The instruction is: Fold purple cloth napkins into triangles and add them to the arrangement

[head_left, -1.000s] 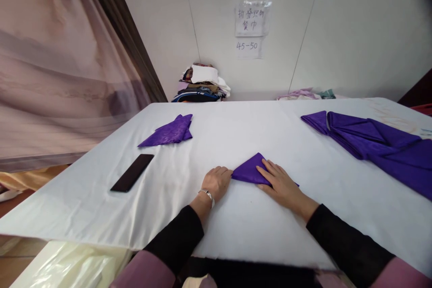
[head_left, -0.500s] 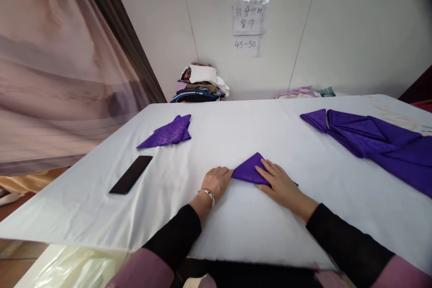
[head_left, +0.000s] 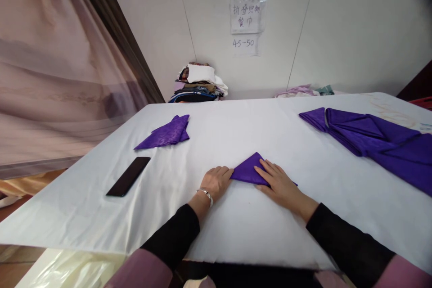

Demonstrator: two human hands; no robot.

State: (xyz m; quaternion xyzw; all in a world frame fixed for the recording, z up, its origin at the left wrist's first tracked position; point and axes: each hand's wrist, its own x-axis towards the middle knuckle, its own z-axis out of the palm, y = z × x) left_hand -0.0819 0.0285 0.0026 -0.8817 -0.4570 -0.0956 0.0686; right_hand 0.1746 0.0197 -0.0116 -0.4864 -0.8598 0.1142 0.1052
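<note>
A purple cloth (head_left: 248,168), folded into a triangle with its peak pointing away from me, lies flat on the white-covered table (head_left: 216,135). My left hand (head_left: 217,183), with a silver bracelet at the wrist, pinches the cloth's left corner. Across its right part rests my right hand (head_left: 277,185), fingers spread and pressing down; the right corner pokes out beyond the hand. Folded purple cloths (head_left: 165,133) lie together at the left, further back.
A dark phone (head_left: 128,176) lies on the left of the table. More purple cloth (head_left: 374,137) spreads along the right side. Behind the far edge are piled clothes (head_left: 199,83) and a wall sign (head_left: 247,15). A pink curtain (head_left: 57,72) hangs at left.
The view has shifted very slightly. Both hands and the folded cloth keep the same places relative to each other.
</note>
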